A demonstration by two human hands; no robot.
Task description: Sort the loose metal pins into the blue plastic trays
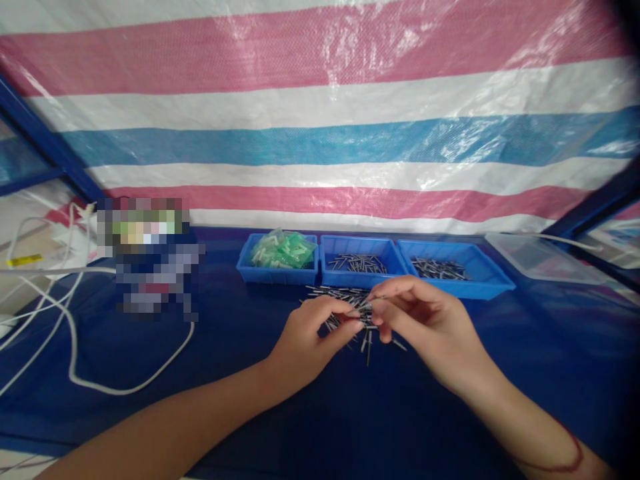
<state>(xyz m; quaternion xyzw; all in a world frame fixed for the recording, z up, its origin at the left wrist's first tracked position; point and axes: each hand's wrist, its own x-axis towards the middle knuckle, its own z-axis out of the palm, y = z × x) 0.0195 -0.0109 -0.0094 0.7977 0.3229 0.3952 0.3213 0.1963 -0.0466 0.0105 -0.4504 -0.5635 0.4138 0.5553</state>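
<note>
My left hand (pixel 315 330) is closed, thumb and forefinger pinched on one end of a small thin metal pin (pixel 367 308). My right hand (pixel 425 320) meets it fingertip to fingertip, its thumb and forefinger also pinched at the pin; the fingers hide most of the piece. Beneath both hands a loose pile of thin metal pins (pixel 369 339) lies on the blue table, partly covered by the fingers. Just behind stand two blue bins holding similar pins, the middle bin (pixel 327 250) and the right bin (pixel 487 277).
A third blue bin (pixel 277 276), at left, holds a green plastic bag (pixel 283 250) with small pale pieces. White cables (pixel 75 353) loop over the table's left side. A clear plastic lid (pixel 540 257) lies at right. A striped plastic sheet (pixel 320 143) hangs behind.
</note>
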